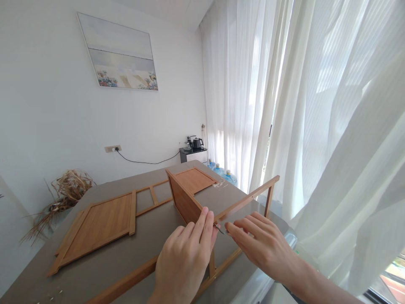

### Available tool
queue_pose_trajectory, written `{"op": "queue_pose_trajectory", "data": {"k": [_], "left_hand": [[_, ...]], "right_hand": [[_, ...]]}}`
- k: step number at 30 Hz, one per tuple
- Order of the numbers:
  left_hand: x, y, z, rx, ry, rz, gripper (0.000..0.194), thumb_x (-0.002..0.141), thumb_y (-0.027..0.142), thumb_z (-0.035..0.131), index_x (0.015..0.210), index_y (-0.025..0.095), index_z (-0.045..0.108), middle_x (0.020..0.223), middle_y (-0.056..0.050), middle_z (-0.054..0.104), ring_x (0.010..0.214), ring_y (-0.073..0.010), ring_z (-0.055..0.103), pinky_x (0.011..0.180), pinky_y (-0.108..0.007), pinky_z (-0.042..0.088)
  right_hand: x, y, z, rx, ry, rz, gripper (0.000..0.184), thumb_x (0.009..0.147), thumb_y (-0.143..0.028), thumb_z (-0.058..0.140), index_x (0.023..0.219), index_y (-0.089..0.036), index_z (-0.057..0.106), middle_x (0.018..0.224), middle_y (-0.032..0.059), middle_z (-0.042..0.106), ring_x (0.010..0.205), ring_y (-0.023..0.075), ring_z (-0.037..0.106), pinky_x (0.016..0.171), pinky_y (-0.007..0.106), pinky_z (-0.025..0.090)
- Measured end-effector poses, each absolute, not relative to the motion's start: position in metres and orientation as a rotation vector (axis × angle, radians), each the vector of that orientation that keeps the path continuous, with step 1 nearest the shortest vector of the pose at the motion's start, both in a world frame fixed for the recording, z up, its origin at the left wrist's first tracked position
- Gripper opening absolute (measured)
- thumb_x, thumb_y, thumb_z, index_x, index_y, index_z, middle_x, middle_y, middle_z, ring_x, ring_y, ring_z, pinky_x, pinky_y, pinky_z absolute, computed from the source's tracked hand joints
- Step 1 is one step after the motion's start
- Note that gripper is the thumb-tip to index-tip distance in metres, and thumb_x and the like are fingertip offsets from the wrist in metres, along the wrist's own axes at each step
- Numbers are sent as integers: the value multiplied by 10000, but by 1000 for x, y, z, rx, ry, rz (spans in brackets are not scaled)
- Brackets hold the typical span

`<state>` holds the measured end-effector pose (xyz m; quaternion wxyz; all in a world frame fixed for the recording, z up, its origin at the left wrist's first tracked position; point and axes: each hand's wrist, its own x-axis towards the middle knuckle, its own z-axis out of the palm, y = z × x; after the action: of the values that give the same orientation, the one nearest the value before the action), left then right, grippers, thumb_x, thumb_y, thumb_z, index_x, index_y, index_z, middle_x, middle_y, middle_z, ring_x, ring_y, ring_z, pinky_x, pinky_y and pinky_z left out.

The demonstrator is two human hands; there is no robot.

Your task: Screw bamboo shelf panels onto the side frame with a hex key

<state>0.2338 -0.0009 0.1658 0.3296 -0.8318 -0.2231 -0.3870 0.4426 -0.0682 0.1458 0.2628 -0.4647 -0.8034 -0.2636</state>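
Note:
My left hand [186, 253] is closed at the corner of a wooden frame [247, 202], fingers pressed together where a rail meets an upright wooden panel [182, 196]. To its right, my right hand [262, 240] pinches a thin bent metal hex key [221, 230], whose tip reaches the joint beside my left fingertips. The fingers partly hide the joint and the key's far end. Past the right hand, the frame's rail runs up to a leg [269, 200]. Another wooden bar [126, 280] extends toward the lower left, partly behind my left hand.
On the grey table [152, 230] lie a wooden panel [101, 219] at left, a slatted section [153, 195] and another panel [194, 179] farther back. Small pale bits [220, 184] lie near the right edge. Water bottles [228, 176] stand beyond, beside white curtains [234, 84].

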Motion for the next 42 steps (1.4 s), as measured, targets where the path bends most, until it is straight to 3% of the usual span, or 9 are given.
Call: {"op": "queue_pose_trajectory", "data": {"k": [12,19,33,42], "left_hand": [[233,-1,165,-2203,-616,-977,277,939,226,582,1159,87,678,1205,-112,702,667,-139,654,541,-314,448],[232,-1,166,-2198,-610,-991,266,934,221,589,1142,89,689,1190,-110,709,659,-140,654,534,-314,444],[233,-1,165,-2184,-601,-1003,268,940,226,582,1144,87,688,1196,-114,705,646,-135,637,544,-310,432],[234,0,165,-2183,-602,-985,270,932,221,594,1152,96,686,1190,-103,710,644,-137,632,547,-322,425]], "right_hand": [[440,-66,150,-1209,-2117,-646,185,981,-132,485,1117,-195,593,846,38,660,627,127,508,609,297,373],[438,-67,150,-1196,-2125,-690,244,927,-40,530,1122,-169,601,829,39,646,654,132,488,637,291,363],[442,-68,163,-1219,-2179,-631,221,956,-84,524,1134,-191,602,858,26,646,628,129,442,597,284,328],[435,-70,151,-1279,-2120,-498,198,997,-136,472,1122,-180,619,830,38,652,671,135,533,619,286,367]]}}
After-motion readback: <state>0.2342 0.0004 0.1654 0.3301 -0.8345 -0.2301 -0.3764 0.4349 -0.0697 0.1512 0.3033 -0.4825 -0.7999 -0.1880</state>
